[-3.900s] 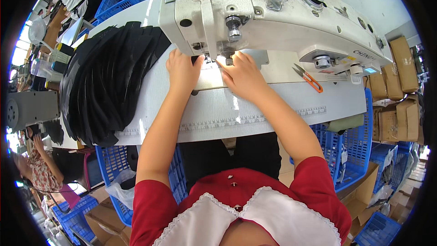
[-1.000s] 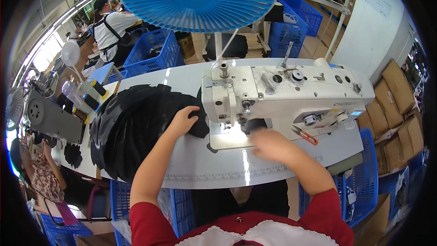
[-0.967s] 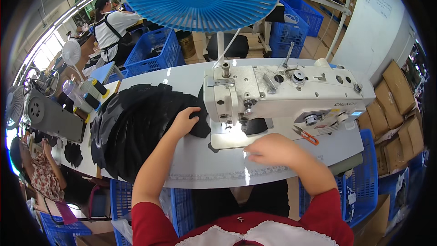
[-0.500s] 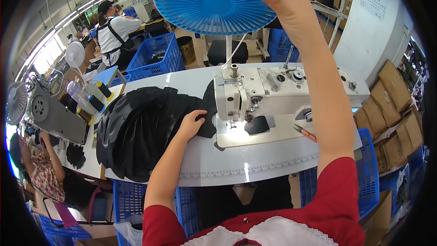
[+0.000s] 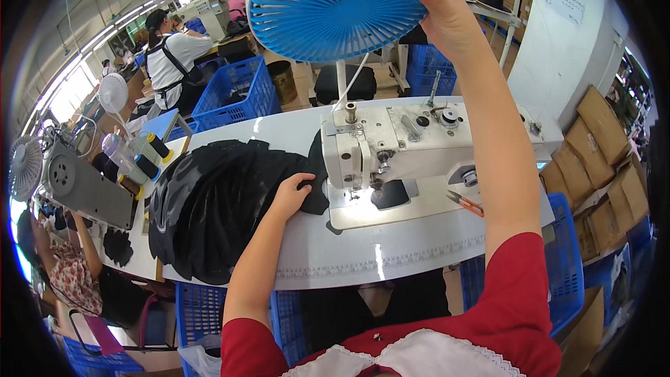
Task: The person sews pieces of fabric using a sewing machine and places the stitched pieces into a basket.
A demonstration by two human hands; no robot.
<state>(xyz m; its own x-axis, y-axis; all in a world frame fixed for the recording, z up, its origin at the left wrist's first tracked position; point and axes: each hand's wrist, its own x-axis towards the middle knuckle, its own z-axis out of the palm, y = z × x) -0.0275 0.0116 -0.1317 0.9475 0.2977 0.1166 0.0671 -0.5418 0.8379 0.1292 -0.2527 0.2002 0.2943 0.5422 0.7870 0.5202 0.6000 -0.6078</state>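
Note:
My right hand (image 5: 452, 19) is raised and grips the right rim of a blue-grilled fan (image 5: 352, 10). The fan stands on a white post behind the head of a white industrial sewing machine (image 5: 405, 136). My left hand (image 5: 292, 195) lies on the right end of a spread stack of black fabric pieces (image 5: 216, 202), thumb and fingers apart, just left of the machine head. A small black piece (image 5: 389, 195) is on the lit machine plate beside the needle area. Orange-handled thread snips (image 5: 465, 204) lie on the bed to its right.
Blue crates (image 5: 237, 91) stand behind the table, with others below it. Thread cones (image 5: 146, 166) and another machine (image 5: 87, 180) are at left. Flattened cardboard boxes (image 5: 597, 146) lean at right. One co-worker (image 5: 171, 56) sits at back left, another (image 5: 70, 265) at left.
My right hand has turned the fan slightly, its grille moving right and a little down. My left hand stays on the black pieces. The whole view has shifted slightly.

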